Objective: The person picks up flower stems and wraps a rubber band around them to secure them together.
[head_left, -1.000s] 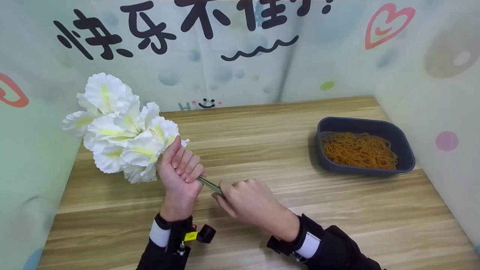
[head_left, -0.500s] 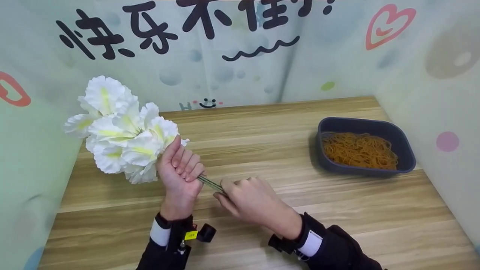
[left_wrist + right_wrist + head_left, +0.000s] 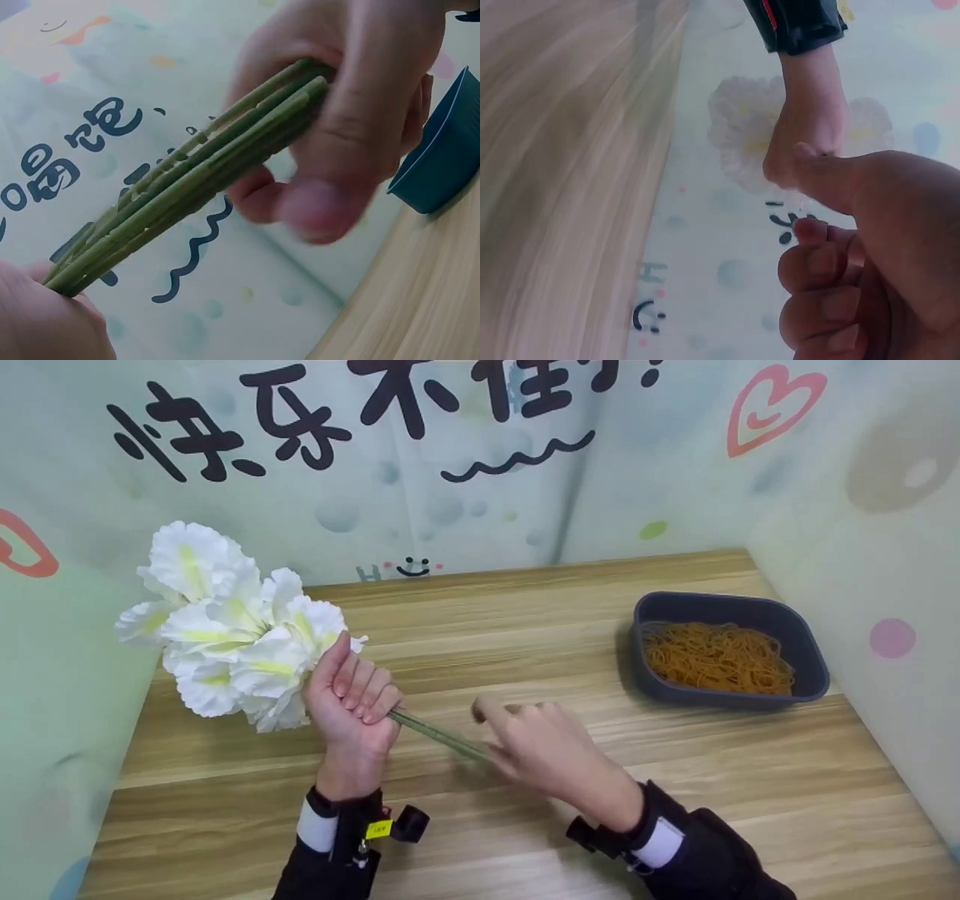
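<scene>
My left hand (image 3: 352,705) grips a bunch of white artificial flowers (image 3: 232,630) by the stems, just below the blooms. The blooms lean to the upper left, with yellow streaks on their frilly petals. Past that hand the green stems (image 3: 187,169) run down to the right, their cut ends bundled together. Beside those ends is my right hand (image 3: 559,750), its thumb (image 3: 847,172) apart from its loosely curled fingers and nothing pinched between them. In the right wrist view the left hand and pale blooms (image 3: 742,127) appear behind that thumb.
On the right of the wooden table (image 3: 480,637) stands a dark blue tub (image 3: 720,699) with a tangle of orange-brown rubber bands (image 3: 720,660) in it. Printed pale backdrop walls (image 3: 480,517) close in the back and both sides.
My right hand has slid to the right along the stems and loosened off them, so more stem shows. The left hand has shifted slightly left, still holding the flowers.
</scene>
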Demonstrator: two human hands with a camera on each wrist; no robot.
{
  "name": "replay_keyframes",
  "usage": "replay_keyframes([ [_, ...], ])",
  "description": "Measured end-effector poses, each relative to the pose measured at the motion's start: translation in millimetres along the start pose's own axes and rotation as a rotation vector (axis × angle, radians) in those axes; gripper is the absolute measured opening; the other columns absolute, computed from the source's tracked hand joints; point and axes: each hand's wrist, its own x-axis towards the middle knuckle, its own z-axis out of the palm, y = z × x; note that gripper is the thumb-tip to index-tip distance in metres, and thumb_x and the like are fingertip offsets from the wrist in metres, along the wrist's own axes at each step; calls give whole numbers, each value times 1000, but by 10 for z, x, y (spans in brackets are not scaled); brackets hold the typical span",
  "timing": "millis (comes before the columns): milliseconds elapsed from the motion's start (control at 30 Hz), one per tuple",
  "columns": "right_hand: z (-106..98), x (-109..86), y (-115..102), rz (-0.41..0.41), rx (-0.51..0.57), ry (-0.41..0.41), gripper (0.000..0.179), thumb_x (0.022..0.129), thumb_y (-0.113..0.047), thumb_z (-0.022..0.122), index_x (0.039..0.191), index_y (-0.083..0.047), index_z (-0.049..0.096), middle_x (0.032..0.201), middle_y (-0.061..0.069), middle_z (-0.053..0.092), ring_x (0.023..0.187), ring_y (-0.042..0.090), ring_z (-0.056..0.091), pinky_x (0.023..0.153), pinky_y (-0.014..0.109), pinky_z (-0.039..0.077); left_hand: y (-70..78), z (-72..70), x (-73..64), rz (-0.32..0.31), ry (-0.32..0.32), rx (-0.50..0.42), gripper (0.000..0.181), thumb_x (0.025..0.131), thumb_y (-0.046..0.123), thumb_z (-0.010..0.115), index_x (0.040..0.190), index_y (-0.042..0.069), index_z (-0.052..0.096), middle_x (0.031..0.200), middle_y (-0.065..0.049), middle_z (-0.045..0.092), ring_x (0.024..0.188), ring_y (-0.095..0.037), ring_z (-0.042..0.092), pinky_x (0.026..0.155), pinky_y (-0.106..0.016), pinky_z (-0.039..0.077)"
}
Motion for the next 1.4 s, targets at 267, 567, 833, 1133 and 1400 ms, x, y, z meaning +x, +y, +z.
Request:
replay_keyframes([
  [267, -340, -108, 840, 284, -43, 45, 40, 104, -37, 69, 123, -3, 60, 56, -3, 50, 42, 7, 38, 38, 23, 35, 17, 14, -7, -5, -10, -34, 66, 114, 28, 36, 51, 11, 41, 45, 4, 24, 43, -8, 12, 37, -18, 11],
  [567, -696, -537, 1631, 600, 1, 109, 43, 105, -33, 68, 133, -1, 60, 81, 20, 74, 64, 35, 69, 53, 41, 46, 25, 25, -11, -31, -20, -37, 64, 113, 26, 38, 51, 11, 40, 45, 4, 23, 43, -8, 12, 37, -17, 12],
  [833, -651, -863, 2148, 750, 64, -52, 50, 109, -38, 60, 136, 4, 63, 123, 36, 70, 104, 53, 70, 81, 66, 55, 33, 18, -23, -22, -33, -44, 62, 112, 25, 40, 52, 11, 39, 45, 5, 23, 43, -8, 12, 38, -17, 10],
  [1133, -467, -1011, 2405, 784, 119, -223, 54, 108, -41, 61, 136, 6, 64, 116, 32, 72, 97, 49, 69, 79, 59, 57, 19, 22, -26, -34, -40, -20, 62, 112, 25, 41, 52, 12, 40, 48, 6, 20, 43, -8, 11, 38, -17, 10],
  [1400, -454, -1004, 2391, 771, 98, -203, 37, 106, -27, 66, 124, 5, 72, 121, 32, 72, 104, 51, 71, 85, 66, 56, 11, 34, -29, -39, -30, -11, 62, 112, 25, 41, 52, 12, 40, 47, 6, 22, 44, -8, 11, 38, -17, 11],
])
